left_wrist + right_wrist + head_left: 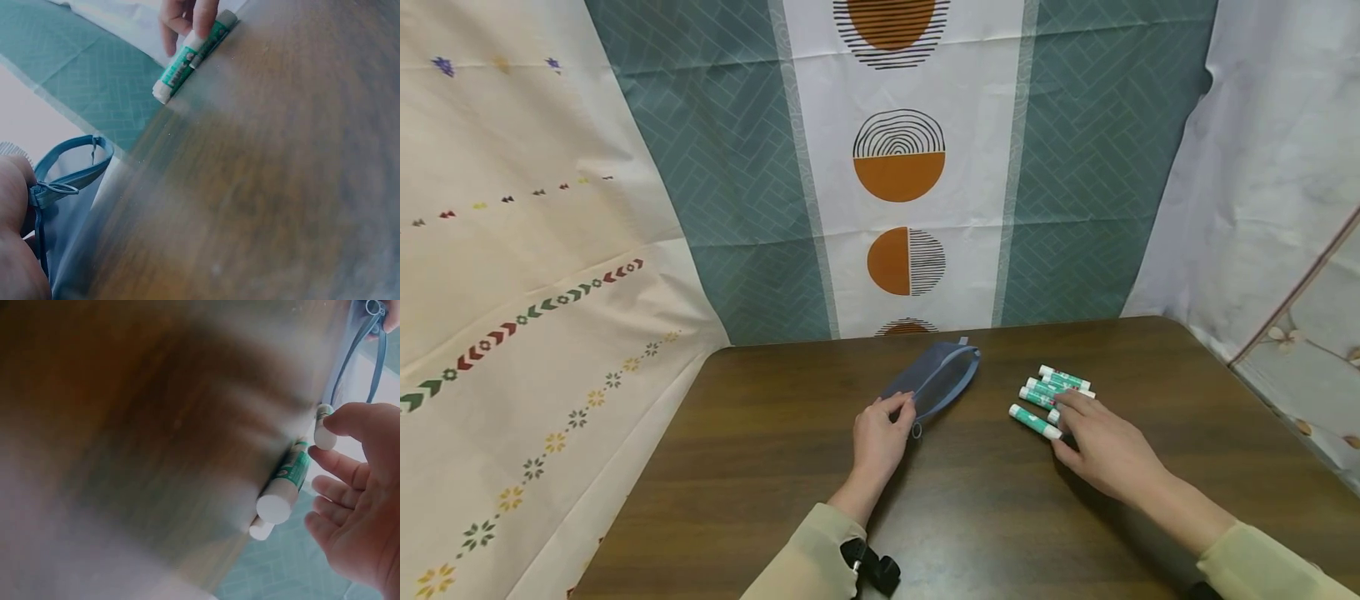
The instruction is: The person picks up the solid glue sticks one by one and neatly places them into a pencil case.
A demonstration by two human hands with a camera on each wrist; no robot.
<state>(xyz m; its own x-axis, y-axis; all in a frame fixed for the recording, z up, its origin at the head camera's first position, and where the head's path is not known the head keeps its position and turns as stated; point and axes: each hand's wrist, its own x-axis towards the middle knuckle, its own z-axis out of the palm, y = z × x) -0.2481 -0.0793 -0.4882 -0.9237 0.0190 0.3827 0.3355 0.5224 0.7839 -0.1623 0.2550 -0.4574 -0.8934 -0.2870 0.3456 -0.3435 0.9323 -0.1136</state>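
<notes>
My left hand (880, 437) pinches the near rim of a blue zippered pouch (919, 367). The pouch lies on its side with its mouth gaping to the right, and a ring-shaped zipper pull (59, 187) hangs at the held end. Farther right, my right hand (1108, 446) has its thumb and index finger at the white cap of a green-and-white glue stick (1032, 419), pinching it. Several similar glue sticks (1037, 396) lie bunched just beyond that one, partly hidden by my fingers. The right wrist view shows the pinched cap (325, 431) close up.
Everything rests on a dark brown wooden table (760, 467). A patterned green and white cloth (745, 167) hangs behind its far edge. Pale cloths flank it on the left (550, 292) and right (1262, 167).
</notes>
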